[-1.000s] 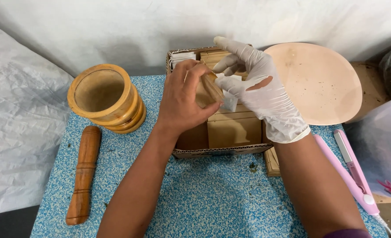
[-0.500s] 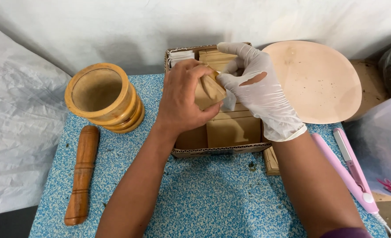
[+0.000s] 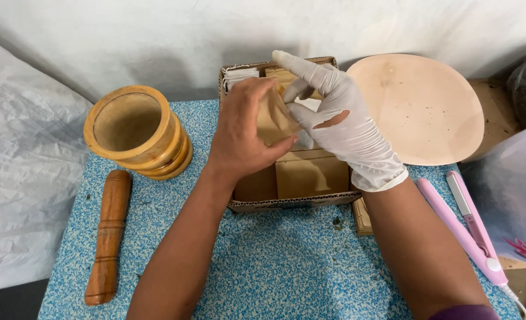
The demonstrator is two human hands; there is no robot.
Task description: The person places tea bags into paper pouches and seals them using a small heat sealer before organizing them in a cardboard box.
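Resting in left hand [image 3: 245,133]: paper pouch [image 3: 273,121]

soft even daylight, faint shadows on back wall, sharp focus, no glare

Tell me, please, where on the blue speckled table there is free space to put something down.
The largest bare patch of the table lies in front of the cardboard box, between the two forearms. A narrower strip runs between the wooden pestle and the left forearm. It is crowded at the back, around the wooden mortar, box and round plate, and at the right by the pink hair straightener.
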